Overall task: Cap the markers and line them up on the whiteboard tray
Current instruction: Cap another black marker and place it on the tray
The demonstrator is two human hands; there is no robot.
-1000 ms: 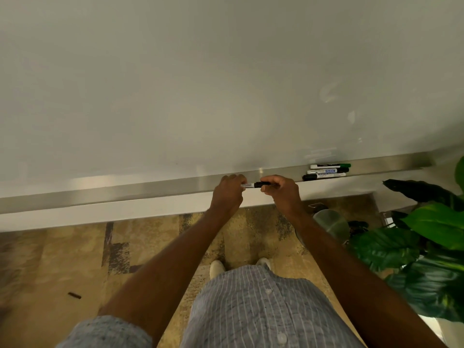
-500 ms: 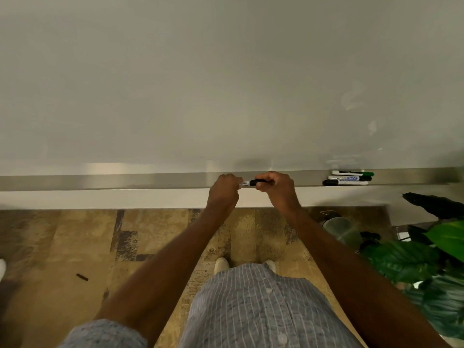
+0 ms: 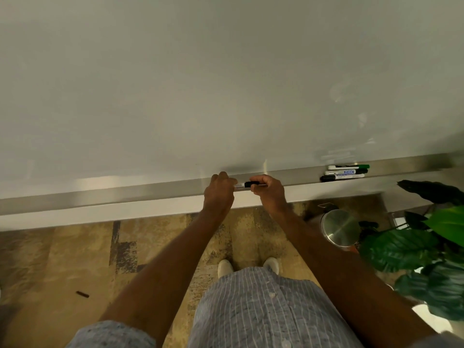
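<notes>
Over the whiteboard tray (image 3: pixel 125 194), both hands are meeting on one marker (image 3: pixel 247 184). Left hand (image 3: pixel 219 194) is curling shut around the white barrel end, fingers wrapping it so most of the barrel is hiding inside the fist. Right hand (image 3: pixel 270 193) is clenching the black end, thumb and fingers closing over it; only a short black-and-white stretch is showing in the gap between the two fists. Cannot tell whether the black part is a cap fully seated or only partly on, since the joint is sitting under the fingers. Marker is lying level, along the tray line, just above the tray's front lip.

Further right on the tray, three markers (image 3: pixel 345 172) are lying side by side, touching or nearly so, well apart from the hands. Rear one is showing a green cap at its right end; the middle one is carrying a blue label with a dark right end; the front one is showing a black cap at its left end. Label text is too blurry to read.

Whiteboard (image 3: pixel 226 84) is filling the upper part, faint smudges showing at right.

Down on the carpet (image 3: pixel 75 252), one small dark stick-like piece (image 3: pixel 82 294) is lying at left, too small to identify. One round metal bin (image 3: pixel 340 228) is standing under the tray at right, partly covered by plant leaves (image 3: pixel 411 249), which the frame edge is cutting off. Two white shoe tips (image 3: pixel 225 267) are peeking out past the striped shirt (image 3: pixel 263 310).
</notes>
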